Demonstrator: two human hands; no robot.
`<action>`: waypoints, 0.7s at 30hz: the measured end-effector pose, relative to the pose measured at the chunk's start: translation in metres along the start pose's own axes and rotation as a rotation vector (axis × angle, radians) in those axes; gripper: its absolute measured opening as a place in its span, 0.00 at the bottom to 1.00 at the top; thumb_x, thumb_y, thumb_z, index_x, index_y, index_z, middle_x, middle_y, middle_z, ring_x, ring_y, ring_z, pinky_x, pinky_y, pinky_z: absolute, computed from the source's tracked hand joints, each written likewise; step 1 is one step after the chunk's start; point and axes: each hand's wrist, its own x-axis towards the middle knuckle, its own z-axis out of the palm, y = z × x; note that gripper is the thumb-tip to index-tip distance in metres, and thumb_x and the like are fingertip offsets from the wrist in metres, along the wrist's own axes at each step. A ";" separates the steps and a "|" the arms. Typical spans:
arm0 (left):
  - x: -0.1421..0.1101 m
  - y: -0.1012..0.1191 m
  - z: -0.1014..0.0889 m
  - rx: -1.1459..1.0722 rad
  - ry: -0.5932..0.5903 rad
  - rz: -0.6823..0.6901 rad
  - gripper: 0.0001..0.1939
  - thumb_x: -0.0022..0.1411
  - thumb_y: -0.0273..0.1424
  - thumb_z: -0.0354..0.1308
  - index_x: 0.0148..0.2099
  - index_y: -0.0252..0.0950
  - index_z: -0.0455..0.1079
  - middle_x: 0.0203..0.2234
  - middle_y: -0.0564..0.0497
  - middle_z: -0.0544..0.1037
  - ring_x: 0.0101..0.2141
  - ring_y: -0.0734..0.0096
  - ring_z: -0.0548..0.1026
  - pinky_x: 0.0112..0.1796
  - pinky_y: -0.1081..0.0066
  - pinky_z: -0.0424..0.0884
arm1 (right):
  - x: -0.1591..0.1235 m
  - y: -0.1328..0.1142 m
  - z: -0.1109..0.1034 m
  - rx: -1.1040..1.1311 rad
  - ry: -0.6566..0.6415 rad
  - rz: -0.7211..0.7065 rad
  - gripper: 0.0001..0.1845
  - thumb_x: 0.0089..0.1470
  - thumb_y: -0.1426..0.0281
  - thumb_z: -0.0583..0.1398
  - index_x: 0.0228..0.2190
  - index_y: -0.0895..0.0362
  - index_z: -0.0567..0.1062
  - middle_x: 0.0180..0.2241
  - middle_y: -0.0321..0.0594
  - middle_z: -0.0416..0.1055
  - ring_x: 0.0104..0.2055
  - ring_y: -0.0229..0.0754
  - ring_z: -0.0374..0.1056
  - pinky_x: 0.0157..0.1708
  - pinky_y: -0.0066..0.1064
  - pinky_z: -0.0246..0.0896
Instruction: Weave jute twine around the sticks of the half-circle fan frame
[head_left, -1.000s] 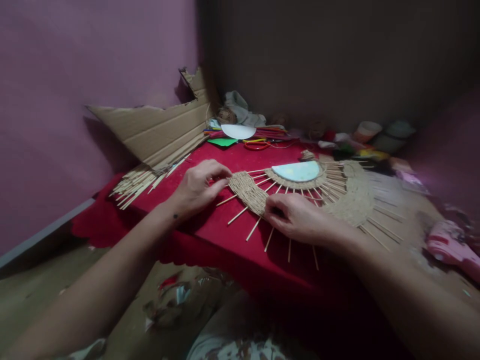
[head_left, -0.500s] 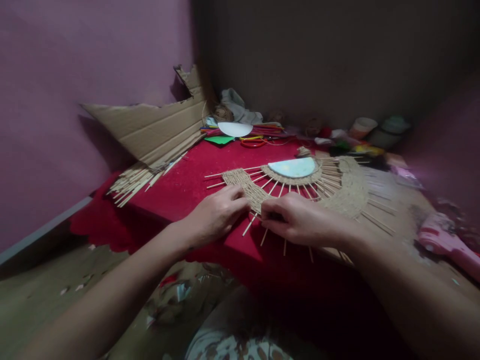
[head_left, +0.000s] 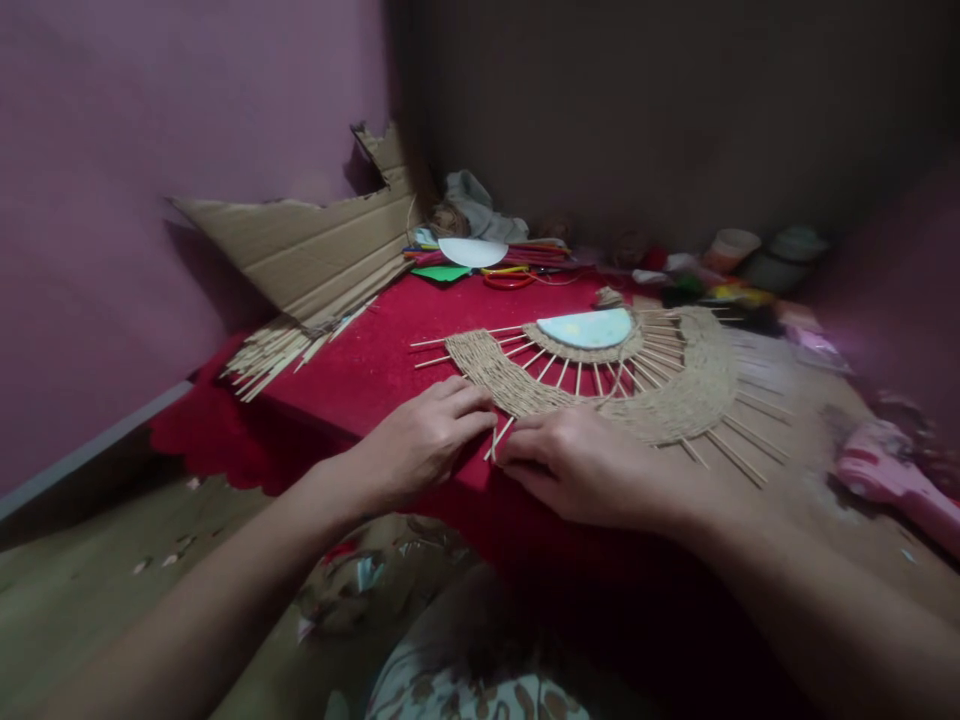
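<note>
A half-round woven piece (head_left: 675,385) of jute cord on thin wooden sticks lies on a red cloth (head_left: 375,360). A pale blue half disc (head_left: 589,327) sits at its centre. My left hand (head_left: 427,435) rests at the near left edge of the weave, fingers curled and pressed by a stick end (head_left: 499,438). My right hand (head_left: 581,465) lies just right of it, fingers closed over the near stick ends. What either hand pinches is hidden by the fingers.
Torn cardboard (head_left: 315,255) leans on the purple wall at the left, with a bundle of loose sticks (head_left: 270,355) below it. Coloured craft bits, a white disc (head_left: 472,250) and cups crowd the back. A pink glue gun (head_left: 889,480) lies at the right.
Both hands have drawn toward me along the weave's near edge. My left hand moved from the far left end of the weave to beside my right hand.
</note>
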 end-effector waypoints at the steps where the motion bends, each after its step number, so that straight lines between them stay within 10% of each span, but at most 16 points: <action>1: -0.001 -0.001 0.000 -0.018 0.002 0.011 0.14 0.66 0.25 0.44 0.47 0.31 0.69 0.45 0.41 0.71 0.44 0.63 0.67 0.44 0.62 0.68 | 0.000 -0.001 0.004 -0.056 0.007 -0.014 0.12 0.57 0.74 0.53 0.28 0.58 0.75 0.31 0.41 0.74 0.30 0.36 0.66 0.29 0.29 0.52; 21: 0.015 0.002 -0.007 -0.156 -0.023 -0.104 0.10 0.64 0.26 0.48 0.36 0.33 0.70 0.32 0.47 0.72 0.35 0.70 0.69 0.37 0.71 0.66 | -0.014 -0.017 0.030 -0.579 0.128 -0.257 0.11 0.58 0.78 0.50 0.31 0.61 0.71 0.27 0.42 0.69 0.25 0.42 0.62 0.24 0.34 0.47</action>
